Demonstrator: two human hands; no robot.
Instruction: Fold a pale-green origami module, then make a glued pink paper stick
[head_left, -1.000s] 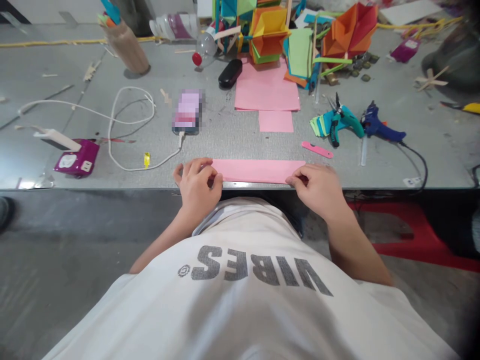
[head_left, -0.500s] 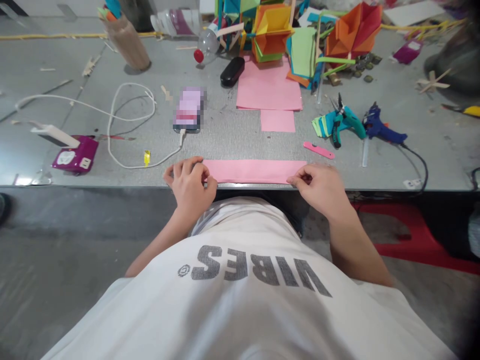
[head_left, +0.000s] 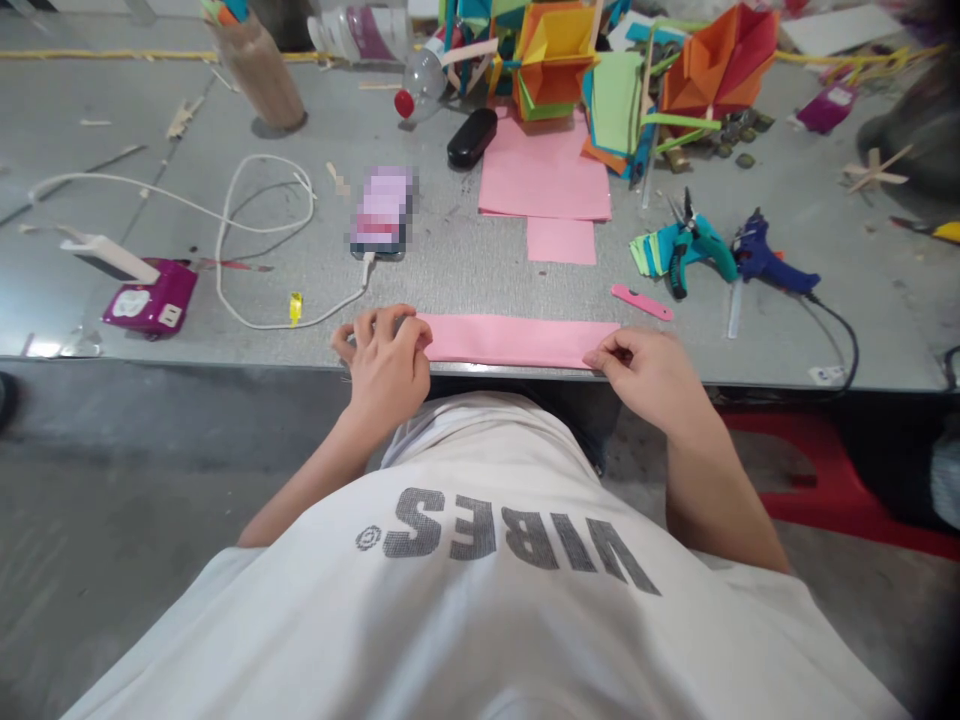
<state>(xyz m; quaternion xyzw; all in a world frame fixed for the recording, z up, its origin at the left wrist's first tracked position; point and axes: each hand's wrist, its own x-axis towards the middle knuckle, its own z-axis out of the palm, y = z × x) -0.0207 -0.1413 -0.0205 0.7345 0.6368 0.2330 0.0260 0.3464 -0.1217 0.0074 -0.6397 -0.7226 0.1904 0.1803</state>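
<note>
A long folded strip of pink paper (head_left: pixel 517 340) lies along the front edge of the table. My left hand (head_left: pixel 386 355) is at its left end, fingers bent and a little apart, with the index finger and thumb side closed on the paper. At the other end, my right hand (head_left: pixel 652 375) pinches the lower right corner between thumb and index finger. A pink craft knife (head_left: pixel 642 302) lies just beyond my right hand. Farther back are a large pink sheet (head_left: pixel 544 180) and a smaller pink piece (head_left: pixel 561 241).
To the right lie teal pliers (head_left: pixel 701 248) on small coloured papers and a blue glue gun (head_left: pixel 776 262) with its cord. A phone (head_left: pixel 381 210) on a white cable and a purple socket block (head_left: pixel 154 300) are at left. Folded paper shapes (head_left: pixel 555 55) crowd the back.
The view has shifted slightly. My left thumb has drawn in and the left fingers have moved a little on the strip's end. My right hand keeps its pinch at the right corner.
</note>
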